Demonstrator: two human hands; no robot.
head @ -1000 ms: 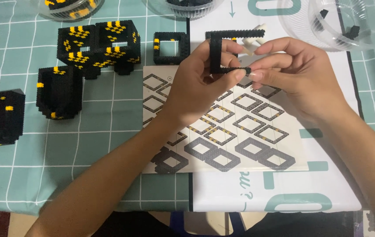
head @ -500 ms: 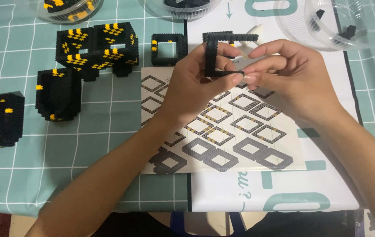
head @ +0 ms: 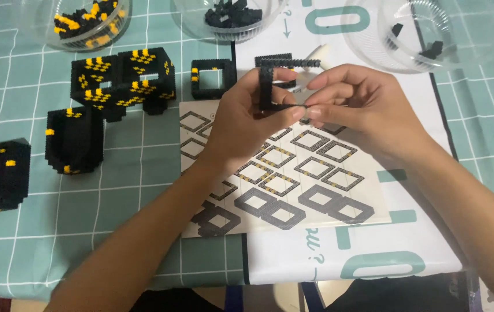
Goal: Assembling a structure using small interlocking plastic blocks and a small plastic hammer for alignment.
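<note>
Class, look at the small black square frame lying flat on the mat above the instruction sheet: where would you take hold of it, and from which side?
Grip the small black square frame by two opposite outer walls, coming down from above with the fingers. It lies flat with its open centre facing up, so the walls offer parallel faces. Its left and right sides look freest; the black-and-yellow block structure stands to its left and the left hand works close by on its right.

A printed instruction sheet, rectangular and off-white with grey and black square diagrams, is laid at the centre of the scene. Beneath it and to the right, a larger white printed sheet with teal lettering is spread, black-edged.
</note>
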